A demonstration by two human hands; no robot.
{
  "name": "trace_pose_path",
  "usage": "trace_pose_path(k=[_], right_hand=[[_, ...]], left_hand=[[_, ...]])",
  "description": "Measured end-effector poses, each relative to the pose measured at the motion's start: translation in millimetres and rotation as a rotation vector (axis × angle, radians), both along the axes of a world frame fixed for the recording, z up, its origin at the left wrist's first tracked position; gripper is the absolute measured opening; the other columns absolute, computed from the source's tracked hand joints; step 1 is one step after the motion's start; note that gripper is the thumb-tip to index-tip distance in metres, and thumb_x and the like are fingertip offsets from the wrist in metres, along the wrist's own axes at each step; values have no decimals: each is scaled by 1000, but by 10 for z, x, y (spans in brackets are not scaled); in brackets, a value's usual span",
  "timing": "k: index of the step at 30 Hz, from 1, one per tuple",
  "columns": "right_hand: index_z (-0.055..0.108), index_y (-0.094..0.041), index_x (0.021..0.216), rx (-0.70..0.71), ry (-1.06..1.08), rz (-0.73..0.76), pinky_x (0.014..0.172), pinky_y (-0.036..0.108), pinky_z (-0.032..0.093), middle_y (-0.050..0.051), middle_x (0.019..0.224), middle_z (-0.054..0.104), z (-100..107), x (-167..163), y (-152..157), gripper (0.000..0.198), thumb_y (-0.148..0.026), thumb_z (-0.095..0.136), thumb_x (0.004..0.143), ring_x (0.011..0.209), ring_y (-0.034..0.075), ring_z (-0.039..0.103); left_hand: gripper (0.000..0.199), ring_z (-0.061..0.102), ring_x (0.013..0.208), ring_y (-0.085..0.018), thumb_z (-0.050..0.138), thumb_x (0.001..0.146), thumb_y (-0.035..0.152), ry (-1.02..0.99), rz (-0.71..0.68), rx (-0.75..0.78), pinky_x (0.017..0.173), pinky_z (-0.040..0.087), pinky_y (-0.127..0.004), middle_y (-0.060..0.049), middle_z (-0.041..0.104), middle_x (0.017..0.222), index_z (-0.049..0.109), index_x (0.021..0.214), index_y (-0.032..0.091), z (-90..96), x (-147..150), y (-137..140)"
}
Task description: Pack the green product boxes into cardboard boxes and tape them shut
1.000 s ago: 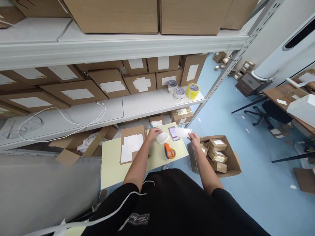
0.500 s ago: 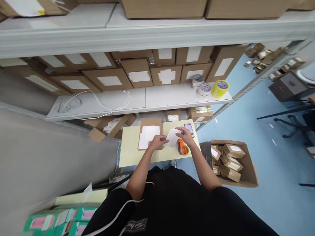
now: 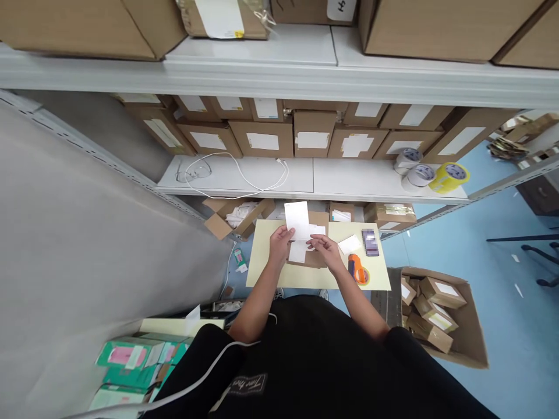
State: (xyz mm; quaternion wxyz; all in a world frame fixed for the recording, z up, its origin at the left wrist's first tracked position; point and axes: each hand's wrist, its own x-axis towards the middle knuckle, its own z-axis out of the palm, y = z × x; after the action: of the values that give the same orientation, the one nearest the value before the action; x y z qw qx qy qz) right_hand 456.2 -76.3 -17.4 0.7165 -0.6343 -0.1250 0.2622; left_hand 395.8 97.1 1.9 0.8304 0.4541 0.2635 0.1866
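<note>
My left hand (image 3: 280, 242) holds a white label sheet (image 3: 297, 220) upright above a flat brown cardboard piece (image 3: 311, 259) that lies on the small pale yellow table (image 3: 271, 270). My right hand (image 3: 325, 249) rests on the white labels lying on that cardboard, fingers bent, right beside the held sheet. A loose white label (image 3: 350, 244), a phone (image 3: 370, 242) and an orange tape cutter (image 3: 358, 270) lie on the table to the right of my hands.
Grey shelving (image 3: 305, 177) in front holds rows of labelled cartons, a white cable (image 3: 244, 177) and tape rolls (image 3: 430, 174). An open carton of small boxes (image 3: 437, 314) stands on the blue floor at right. Green and pink boxes (image 3: 131, 364) sit at lower left.
The view swung left. My left hand lifted a white sheet off the cardboard, and my right hand came from the tape cutter's side over to the labels on the cardboard.
</note>
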Motion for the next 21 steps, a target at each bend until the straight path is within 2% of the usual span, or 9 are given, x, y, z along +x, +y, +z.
trace_pose_path(k=[4,8,14,21], right_hand=[[74,-24,101,6,-52,-33,79,37,56,6,92,80,126,-143,375,34,-54,77,83,79,21,71],[75,-25,97,16,-74,-58,77,37,56,5,88,79,199,-190,599,33,-55,77,83,77,20,70],[75,-25,89,13,-70,-52,75,36,55,4,85,78,231,-200,747,29,-53,78,83,77,20,71],[73,-25,85,18,-88,-41,74,35,54,3,79,76,260,-120,775,31,-55,77,84,75,20,70]], left_hand=[[48,71,75,-17,96,62,47,-28,8,1,70,54,-28,-6,79,87,74,92,16,36,-65,240],[48,72,76,-18,95,64,48,-48,33,11,70,55,-29,-7,80,90,73,93,16,44,-135,418],[49,73,80,-19,95,64,49,-67,53,20,75,56,-31,-7,79,90,73,94,17,106,-176,585],[46,73,80,-20,94,66,48,-83,54,29,78,56,-33,-7,79,90,73,92,17,160,-116,583]])
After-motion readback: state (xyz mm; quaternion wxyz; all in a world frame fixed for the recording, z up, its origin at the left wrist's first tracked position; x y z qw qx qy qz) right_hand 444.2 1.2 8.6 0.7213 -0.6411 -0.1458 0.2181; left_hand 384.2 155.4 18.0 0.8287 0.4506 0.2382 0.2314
